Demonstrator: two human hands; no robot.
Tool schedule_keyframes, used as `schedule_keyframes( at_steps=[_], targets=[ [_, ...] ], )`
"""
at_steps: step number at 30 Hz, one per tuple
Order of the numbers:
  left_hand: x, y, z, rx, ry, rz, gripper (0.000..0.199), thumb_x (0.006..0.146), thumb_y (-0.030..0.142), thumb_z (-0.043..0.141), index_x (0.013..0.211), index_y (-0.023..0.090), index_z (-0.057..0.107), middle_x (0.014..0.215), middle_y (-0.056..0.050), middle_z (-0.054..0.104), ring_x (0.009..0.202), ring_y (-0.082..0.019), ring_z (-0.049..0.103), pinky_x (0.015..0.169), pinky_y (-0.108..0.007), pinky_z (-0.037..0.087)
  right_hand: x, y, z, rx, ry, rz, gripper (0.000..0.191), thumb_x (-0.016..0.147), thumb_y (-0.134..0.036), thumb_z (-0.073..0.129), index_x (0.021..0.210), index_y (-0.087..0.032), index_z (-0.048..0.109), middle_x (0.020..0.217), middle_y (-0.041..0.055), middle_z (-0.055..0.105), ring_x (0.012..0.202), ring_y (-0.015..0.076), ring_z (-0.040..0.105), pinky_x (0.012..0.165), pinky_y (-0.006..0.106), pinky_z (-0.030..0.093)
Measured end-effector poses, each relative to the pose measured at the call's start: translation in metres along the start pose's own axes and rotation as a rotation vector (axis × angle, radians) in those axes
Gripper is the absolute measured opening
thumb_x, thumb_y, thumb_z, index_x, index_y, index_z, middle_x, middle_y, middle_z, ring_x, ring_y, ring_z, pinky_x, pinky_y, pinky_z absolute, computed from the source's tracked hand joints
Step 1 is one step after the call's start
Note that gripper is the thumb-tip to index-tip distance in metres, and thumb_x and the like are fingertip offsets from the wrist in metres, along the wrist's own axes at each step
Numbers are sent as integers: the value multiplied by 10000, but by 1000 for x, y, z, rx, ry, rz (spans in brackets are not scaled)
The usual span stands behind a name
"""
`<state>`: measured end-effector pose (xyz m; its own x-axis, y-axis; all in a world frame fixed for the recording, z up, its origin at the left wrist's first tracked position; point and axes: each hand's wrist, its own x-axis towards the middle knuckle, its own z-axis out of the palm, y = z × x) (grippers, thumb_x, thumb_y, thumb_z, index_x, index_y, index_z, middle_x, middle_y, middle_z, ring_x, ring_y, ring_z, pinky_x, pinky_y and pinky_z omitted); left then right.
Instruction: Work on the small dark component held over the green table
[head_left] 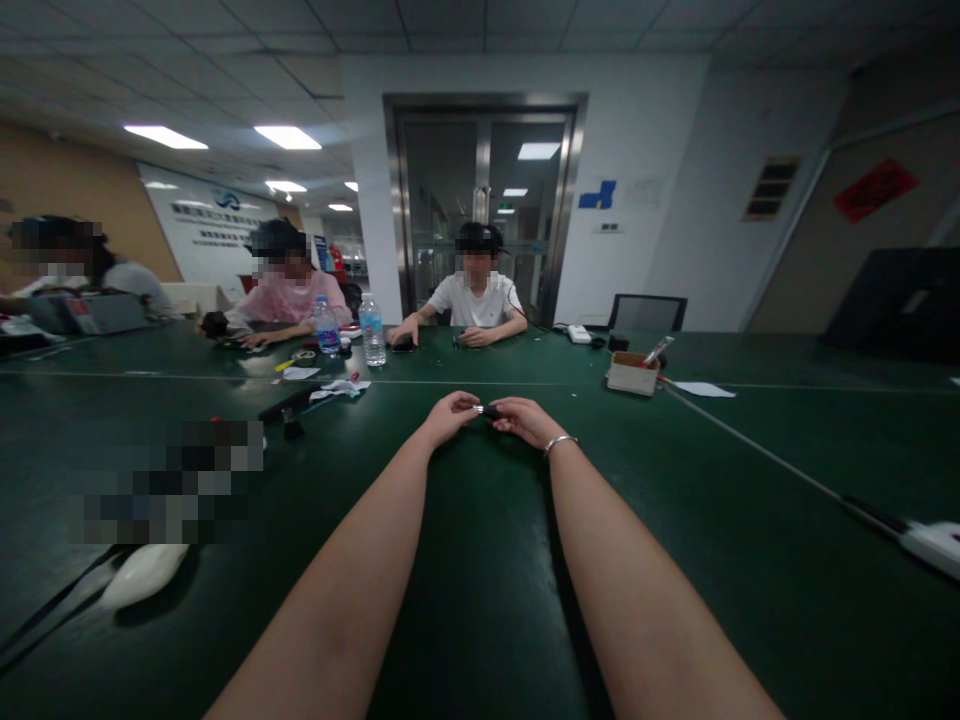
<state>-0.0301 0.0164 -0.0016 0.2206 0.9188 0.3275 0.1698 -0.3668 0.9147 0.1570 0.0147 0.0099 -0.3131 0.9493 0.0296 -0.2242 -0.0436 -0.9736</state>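
Note:
Both hands meet over the middle of the green table (480,560), arms stretched forward. Between them is a small black object with a silver end (490,412), too small to name its kind. My right hand (527,420), with a bangle (559,443) at the wrist, is closed around the black part. The fingertips of my left hand (450,416) pinch at the silver end on the other side. How far the fingers cover the object cannot be made out.
A person in white (480,300) sits opposite, one in pink (289,295) further left. Two water bottles (373,335) stand at the far left. A small cardboard box (632,374) sits to the right, a white power strip (934,545) at the right edge. A white pouch-like thing (144,577) lies near left.

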Motion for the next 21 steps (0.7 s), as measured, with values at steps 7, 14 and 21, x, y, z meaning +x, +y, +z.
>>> schedule_keyframes(
  at_steps=[7, 14, 21],
  targets=[
    [4, -9, 0, 80, 6, -23, 316, 726, 427, 612, 802, 120, 619, 679, -49, 633, 613, -128, 569, 617, -268, 447, -2, 0, 0, -11, -38, -13, 167, 789, 14, 520, 863, -96, 621, 688, 60, 651, 521, 97, 624, 515, 182, 532],
    [9, -14, 1, 162, -8, -92, 441, 756, 557, 509, 722, 127, 600, 604, -27, 596, 532, -113, 539, 542, -240, 408, -1, 1, -3, -15, -83, -23, 156, 781, -3, 560, 872, -112, 624, 729, 52, 652, 548, 91, 631, 536, 183, 541],
    [4, -6, 2, 255, 10, -114, 528, 765, 632, 422, 632, 146, 581, 529, -9, 557, 476, -112, 504, 531, -241, 385, -2, 0, -2, -25, -129, -9, 160, 783, -8, 552, 885, -104, 630, 736, 54, 660, 560, 91, 633, 556, 182, 550]
  ],
)
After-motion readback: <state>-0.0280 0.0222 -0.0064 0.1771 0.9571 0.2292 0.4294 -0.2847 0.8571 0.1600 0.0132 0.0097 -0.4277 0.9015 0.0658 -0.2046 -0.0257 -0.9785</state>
